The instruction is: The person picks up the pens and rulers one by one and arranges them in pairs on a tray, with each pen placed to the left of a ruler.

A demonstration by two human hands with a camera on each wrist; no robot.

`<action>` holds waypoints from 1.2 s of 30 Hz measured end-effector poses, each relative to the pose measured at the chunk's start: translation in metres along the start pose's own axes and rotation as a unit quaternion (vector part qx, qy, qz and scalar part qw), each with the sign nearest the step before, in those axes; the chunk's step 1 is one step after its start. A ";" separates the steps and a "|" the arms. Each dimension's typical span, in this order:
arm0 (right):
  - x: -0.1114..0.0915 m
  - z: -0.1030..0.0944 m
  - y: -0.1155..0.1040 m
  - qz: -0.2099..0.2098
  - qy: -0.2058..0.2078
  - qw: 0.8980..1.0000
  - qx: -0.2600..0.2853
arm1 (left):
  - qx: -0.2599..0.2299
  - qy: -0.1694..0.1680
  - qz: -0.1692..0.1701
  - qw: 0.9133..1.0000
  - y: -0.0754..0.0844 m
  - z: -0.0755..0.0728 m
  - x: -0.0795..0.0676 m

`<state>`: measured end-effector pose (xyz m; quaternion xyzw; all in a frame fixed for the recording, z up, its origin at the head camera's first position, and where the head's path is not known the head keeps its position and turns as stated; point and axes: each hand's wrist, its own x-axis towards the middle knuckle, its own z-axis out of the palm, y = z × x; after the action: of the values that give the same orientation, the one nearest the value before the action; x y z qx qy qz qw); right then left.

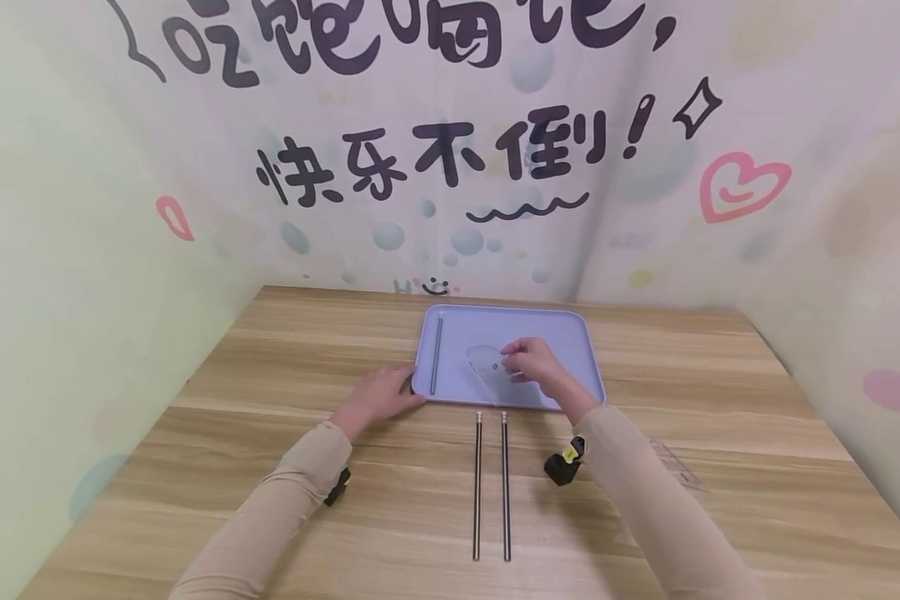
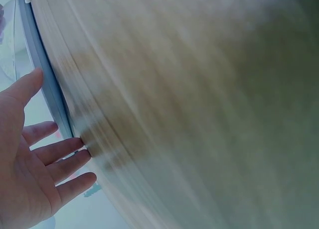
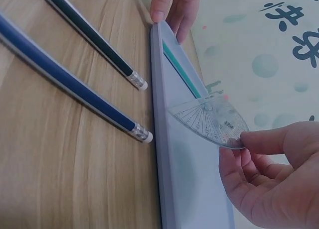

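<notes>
Currently, the right hand [image 1: 534,365] pinches the clear protractor [image 1: 486,363] between thumb and fingers, and it is held over the lilac tray [image 1: 551,327]. The left hand [image 1: 377,395], with its fingers extended, touches the tray's left edge, near one pencil [image 1: 437,354] lying inside, while two other pencils [image 1: 477,492] lie on the wooden table [image 1: 390,517] just before it.

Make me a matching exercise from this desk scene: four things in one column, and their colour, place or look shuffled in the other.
Things:
1. tray
2. protractor
3. single pencil
4. pair of pencils

Descriptions:
A. on the table, outside the tray
B. lying inside the tray
C. pale bluish-purple
D. transparent, with printed lines

Pairs: 1-C, 2-D, 3-B, 4-A
</notes>
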<state>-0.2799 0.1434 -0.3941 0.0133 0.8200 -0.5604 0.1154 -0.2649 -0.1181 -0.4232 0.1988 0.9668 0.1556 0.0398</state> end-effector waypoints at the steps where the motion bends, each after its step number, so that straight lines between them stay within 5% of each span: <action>1: 0.001 0.001 0.000 0.003 0.002 1.000 0.004 | 0.001 -0.001 -0.002 1.000 0.000 0.000 0.000; 36: 0.018 0.023 -0.002 0.080 0.051 0.987 0.126 | 0.000 0.005 0.001 1.000 0.000 0.002 0.001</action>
<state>-0.2940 0.1194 -0.4044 0.1219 0.7439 -0.6470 0.1148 -0.2658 -0.1175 -0.4249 0.1987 0.9668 0.1566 0.0351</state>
